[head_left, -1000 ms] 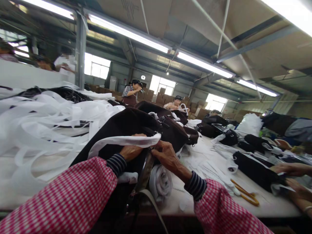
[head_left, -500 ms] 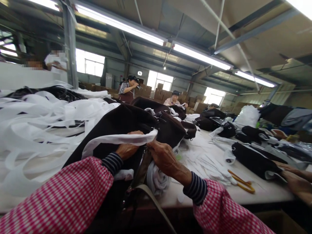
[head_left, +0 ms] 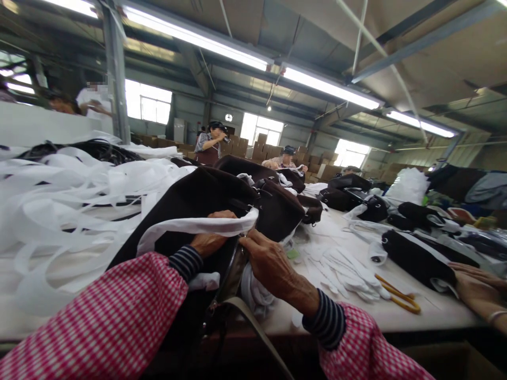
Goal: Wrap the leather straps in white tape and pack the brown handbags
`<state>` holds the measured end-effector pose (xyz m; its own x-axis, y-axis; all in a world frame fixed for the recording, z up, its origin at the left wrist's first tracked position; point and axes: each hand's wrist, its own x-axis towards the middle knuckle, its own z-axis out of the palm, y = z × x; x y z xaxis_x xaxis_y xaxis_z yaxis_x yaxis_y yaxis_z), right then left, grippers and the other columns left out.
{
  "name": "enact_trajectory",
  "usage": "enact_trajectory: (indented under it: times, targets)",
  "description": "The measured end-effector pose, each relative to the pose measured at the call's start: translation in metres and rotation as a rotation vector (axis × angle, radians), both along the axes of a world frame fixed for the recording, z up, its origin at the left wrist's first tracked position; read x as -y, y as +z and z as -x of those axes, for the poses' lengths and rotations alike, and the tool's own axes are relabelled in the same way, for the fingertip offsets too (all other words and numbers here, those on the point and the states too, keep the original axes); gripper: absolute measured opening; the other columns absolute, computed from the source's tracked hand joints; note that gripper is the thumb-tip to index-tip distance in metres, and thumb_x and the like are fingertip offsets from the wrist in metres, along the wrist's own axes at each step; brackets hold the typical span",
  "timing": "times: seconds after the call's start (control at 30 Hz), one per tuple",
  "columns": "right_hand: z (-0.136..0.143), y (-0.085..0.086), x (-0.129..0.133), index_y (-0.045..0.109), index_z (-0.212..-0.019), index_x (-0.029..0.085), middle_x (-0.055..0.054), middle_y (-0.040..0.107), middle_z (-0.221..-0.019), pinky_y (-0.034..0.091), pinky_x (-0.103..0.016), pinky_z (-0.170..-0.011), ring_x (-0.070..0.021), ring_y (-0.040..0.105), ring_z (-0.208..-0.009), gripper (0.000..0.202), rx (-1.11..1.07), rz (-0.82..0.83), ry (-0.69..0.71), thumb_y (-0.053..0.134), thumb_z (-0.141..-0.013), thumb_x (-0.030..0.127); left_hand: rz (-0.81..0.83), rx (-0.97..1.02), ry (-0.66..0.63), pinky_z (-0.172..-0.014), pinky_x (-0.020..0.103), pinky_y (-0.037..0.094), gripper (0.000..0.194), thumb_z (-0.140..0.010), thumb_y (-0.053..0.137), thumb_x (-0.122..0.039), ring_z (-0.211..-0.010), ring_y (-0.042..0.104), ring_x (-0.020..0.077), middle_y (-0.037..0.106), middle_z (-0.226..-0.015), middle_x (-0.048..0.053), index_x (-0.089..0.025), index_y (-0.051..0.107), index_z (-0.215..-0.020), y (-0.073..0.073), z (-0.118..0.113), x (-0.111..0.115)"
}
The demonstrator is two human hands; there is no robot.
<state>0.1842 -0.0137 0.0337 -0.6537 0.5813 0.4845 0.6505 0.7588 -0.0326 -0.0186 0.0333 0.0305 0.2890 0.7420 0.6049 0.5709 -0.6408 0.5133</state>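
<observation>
A dark brown or black handbag (head_left: 174, 208) lies tilted in front of me, its handle wrapped in white material (head_left: 194, 226). My right hand (head_left: 273, 261) is closed, thumb and fingers pinching the bag's edge at the upper end of the zipper (head_left: 229, 266). Behind the wrapped handle, my left hand (head_left: 209, 240) rests at the bag's opening; its fingers are mostly hidden. From the bag's near end hangs a grey-brown strap (head_left: 253, 327). A rolled white wrapping (head_left: 255, 290) sits beside the bag, under my right hand.
White strips (head_left: 79, 211) pile up on the left. Yellow-handled scissors (head_left: 402, 301) lie on the table (head_left: 356, 322) to the right, near white flat pieces (head_left: 344, 269). A co-worker's hands (head_left: 481, 287) touch another black bag (head_left: 415, 258). More bags and people are farther back.
My right hand stays at the zipper end with only a slight shift. The co-worker's hand at the right has moved onto the end of the black bag. The view has shifted slightly.
</observation>
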Motion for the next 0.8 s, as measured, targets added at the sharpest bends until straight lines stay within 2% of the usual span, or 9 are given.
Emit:
enact_trajectory:
  times: [0.17,0.4,0.53,0.63,0.73,0.8]
  targets:
    - [-0.0008,0.0060,-0.0014,0.072,-0.110,0.015,-0.008,0.068,-0.101,0.050,-0.027,-0.077,-0.0192,0.067,-0.089,0.038,-0.051,0.095,0.024,0.045,-0.092,-0.006,-0.015,-0.012,0.013,-0.072,0.033,0.052,0.025,-0.096,0.047,-0.036,-0.075,0.062,0.0204,0.065,-0.080,0.004,-0.019,0.057,-0.080,-0.0010,0.0014,-0.0009]
    - [0.0020,0.0049,-0.0002,0.075,-0.108,0.015,-0.009,0.072,-0.104,0.050,-0.031,-0.090,-0.0211,0.069,-0.096,0.020,-0.270,0.197,0.006,0.062,-0.095,0.008,-0.036,-0.072,0.036,-0.080,0.035,0.052,0.019,-0.094,0.049,-0.030,-0.080,0.063,0.0214,0.067,-0.085,0.006,-0.018,0.061,-0.084,-0.0059,0.0035,-0.0065]
    - [0.0033,0.0045,0.0031,0.077,-0.105,0.016,-0.007,0.073,-0.102,0.049,-0.030,-0.085,-0.0199,0.068,-0.092,0.019,-0.336,0.264,-0.004,0.071,-0.089,0.009,-0.032,-0.099,0.034,-0.082,0.036,0.052,0.022,-0.093,0.049,-0.034,-0.081,0.063,0.0218,0.068,-0.087,0.006,-0.019,0.063,-0.085,-0.0060,0.0050,-0.0086]
    - [0.0039,0.0024,0.0026,0.076,-0.099,0.017,-0.003,0.073,-0.090,0.047,-0.028,-0.078,-0.0176,0.067,-0.082,0.020,-0.462,0.345,-0.012,0.070,-0.083,0.006,-0.021,-0.095,0.039,-0.082,0.038,0.051,0.028,-0.093,0.045,-0.038,-0.082,0.064,0.0234,0.069,-0.090,0.007,-0.019,0.064,-0.087,-0.0033,0.0060,-0.0076]
    - [0.0044,0.0006,0.0005,0.070,-0.108,0.018,0.002,0.071,-0.079,0.045,-0.025,-0.068,-0.0150,0.064,-0.069,0.033,-0.598,0.443,-0.064,0.069,-0.077,0.007,0.004,-0.094,0.013,-0.078,0.036,0.051,0.035,-0.094,0.040,-0.045,-0.079,0.064,0.0234,0.068,-0.085,0.006,-0.019,0.063,-0.085,0.0003,0.0073,-0.0056]
    - [0.0047,0.0008,-0.0020,0.067,-0.112,0.018,0.003,0.069,-0.077,0.043,-0.024,-0.065,-0.0148,0.063,-0.067,0.039,-0.626,0.457,-0.116,0.066,-0.074,0.006,0.020,-0.100,-0.003,-0.075,0.035,0.050,0.038,-0.093,0.039,-0.048,-0.078,0.063,0.0230,0.067,-0.083,0.005,-0.020,0.062,-0.084,0.0024,0.0082,-0.0045]
